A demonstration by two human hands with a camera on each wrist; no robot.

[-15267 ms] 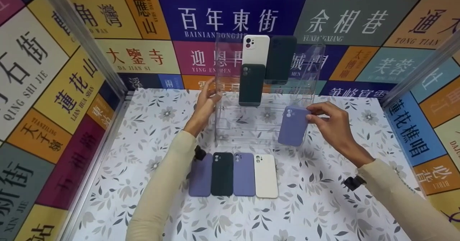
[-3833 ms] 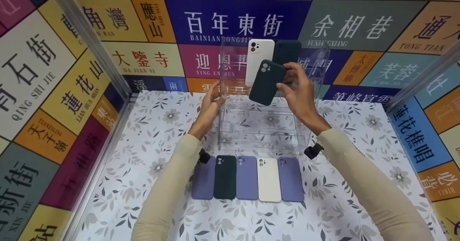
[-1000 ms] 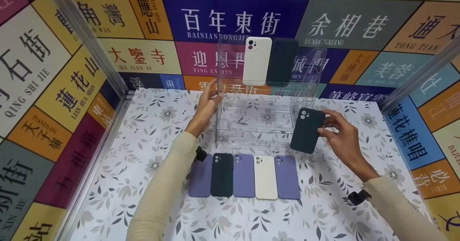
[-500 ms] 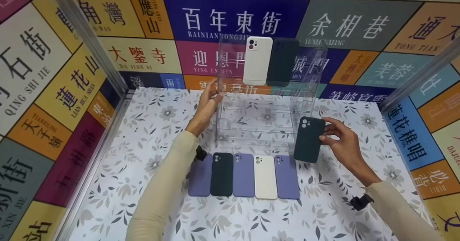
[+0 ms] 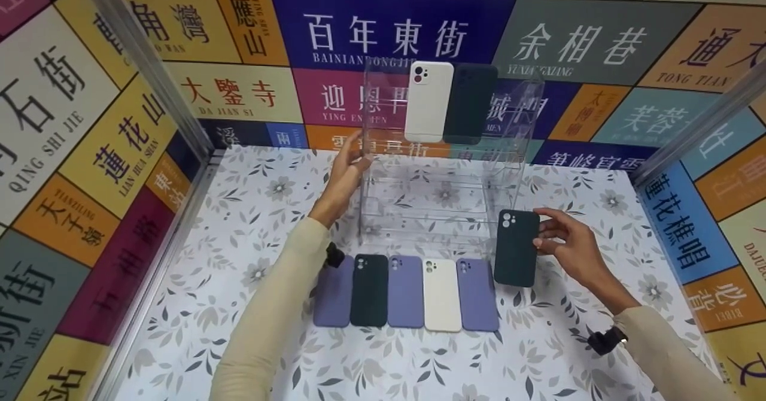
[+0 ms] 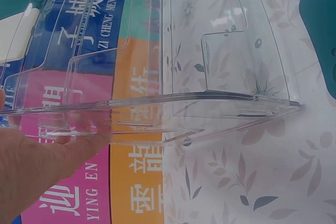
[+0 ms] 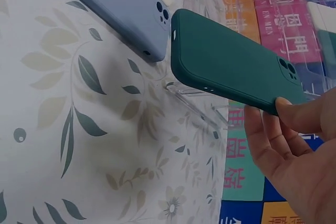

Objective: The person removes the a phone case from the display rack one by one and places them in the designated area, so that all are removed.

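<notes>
In the lower right of the head frame, a dark green phone case point(image 5: 516, 248) is pinched by the right hand point(image 5: 570, 246), just beside 5 lying cases point(image 5: 406, 293); the transparent display rack point(image 5: 362, 203) is gripped by the left hand point(image 5: 342, 179).

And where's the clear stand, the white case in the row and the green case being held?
Clear stand point(image 5: 446, 164), head view: middle part.
Row's white case point(image 5: 443, 296), head view: middle of back.
Held green case point(image 7: 228, 59), right wrist view: back.

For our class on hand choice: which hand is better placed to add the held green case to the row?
Probably the right: the right hand pinches the green case near the rightmost purple case; the left hand is farther off, holding the stand by its left side.
</notes>
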